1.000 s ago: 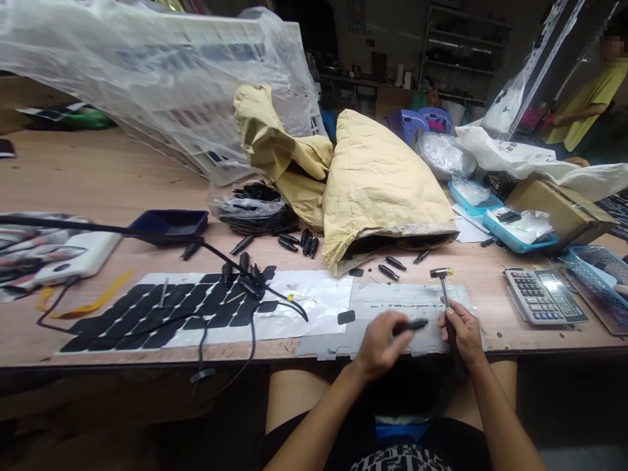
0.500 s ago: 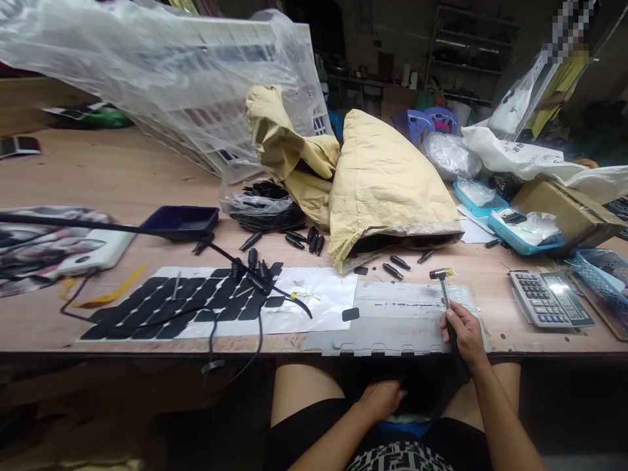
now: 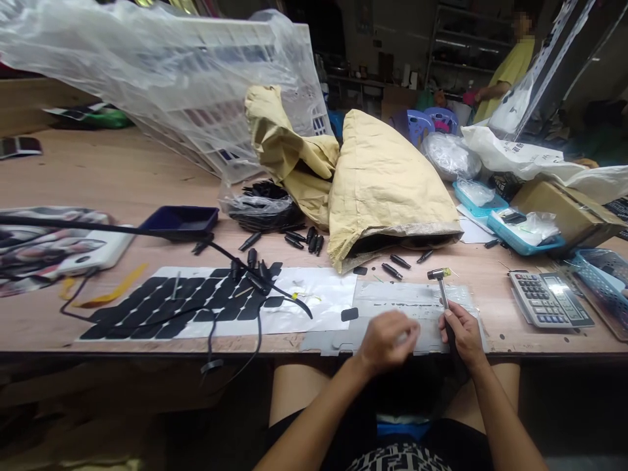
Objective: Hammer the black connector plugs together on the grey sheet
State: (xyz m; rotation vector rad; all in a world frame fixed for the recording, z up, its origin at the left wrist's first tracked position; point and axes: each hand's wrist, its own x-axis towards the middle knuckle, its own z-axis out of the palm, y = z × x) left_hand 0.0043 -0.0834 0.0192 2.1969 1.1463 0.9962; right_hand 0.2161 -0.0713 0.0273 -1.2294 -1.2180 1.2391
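My right hand (image 3: pixel 464 333) is wrapped round the black handle of a small hammer (image 3: pixel 443 288). Its shaft is metal, and the head has a yellowish end and points away from me. My left hand (image 3: pixel 390 340) is slightly blurred, its fingers curled together over the near edge of a clear plate (image 3: pixel 402 301). Whatever it may hold is hidden. A single black patch (image 3: pixel 350 314) lies by the plate's left side. Past the plate, several black tapered plugs (image 3: pixel 392 271) rest on the table, and more stand on a white sheet (image 3: pixel 324 317) with rows of black patches.
Behind the plate lies a large yellow sack (image 3: pixel 392 176), its dark mouth facing me. A calculator (image 3: pixel 549 299) and blue baskets (image 3: pixel 524 235) are at the right. A black cable (image 3: pixel 216 248) crosses the left side near a purple tray (image 3: pixel 181 222). In the background stands a person in yellow (image 3: pixel 507 72).
My left hand has risen from my lap to above the table's front edge. The hammer in my right hand has barely shifted. The person in the background has moved left.
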